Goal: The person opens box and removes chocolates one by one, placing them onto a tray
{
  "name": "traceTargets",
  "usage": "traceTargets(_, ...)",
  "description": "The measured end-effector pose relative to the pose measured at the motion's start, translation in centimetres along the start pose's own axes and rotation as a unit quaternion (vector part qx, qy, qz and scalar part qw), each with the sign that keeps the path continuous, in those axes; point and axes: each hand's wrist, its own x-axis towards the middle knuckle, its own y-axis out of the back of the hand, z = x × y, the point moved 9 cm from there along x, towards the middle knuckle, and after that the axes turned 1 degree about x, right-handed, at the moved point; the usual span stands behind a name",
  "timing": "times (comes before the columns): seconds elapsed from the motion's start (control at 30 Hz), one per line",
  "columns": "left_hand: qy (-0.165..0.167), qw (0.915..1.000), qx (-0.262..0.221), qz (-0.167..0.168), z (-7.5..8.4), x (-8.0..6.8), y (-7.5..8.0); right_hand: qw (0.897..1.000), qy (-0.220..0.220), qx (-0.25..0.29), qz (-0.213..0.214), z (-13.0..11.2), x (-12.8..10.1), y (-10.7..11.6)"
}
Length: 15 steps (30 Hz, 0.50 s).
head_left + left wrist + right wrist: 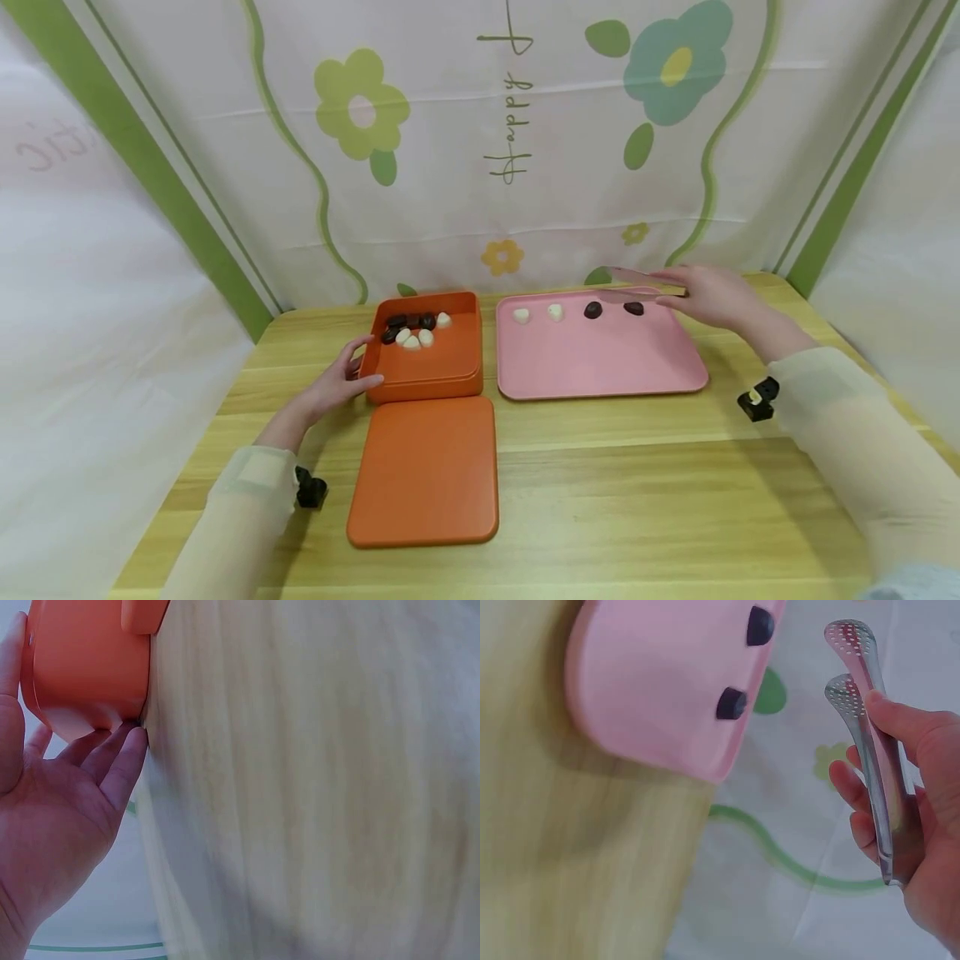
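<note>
Sorting in progress: two white and two dark pieces (592,310) on pink tray (600,367), about seven left in orange box (427,367); right hand (712,296) grips metal tongs (870,735), empty; left hand (337,385), fingers relaxed, steadies box; lid (426,471) set aside.

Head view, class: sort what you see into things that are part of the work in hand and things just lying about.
In the work:
- tongs, held by the right hand
- orange box, touched by the left hand
- pink tray
- dark and white pieces in box and tray

Lying about:
- orange lid
- wooden table
- flowered cloth
</note>
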Motion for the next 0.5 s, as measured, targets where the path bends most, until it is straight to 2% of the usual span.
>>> traceTargets(0.27,-0.004,1.0000,-0.005,-0.002,-0.1,-0.1,0.0,0.996,0.071,-0.025,0.046,-5.4,0.4,1.6)
traceTargets(0.5,-0.006,1.0000,-0.004,-0.004,-0.1,0.0,-0.1,0.992,0.114,-0.021,0.055,-8.8,0.7,1.7)
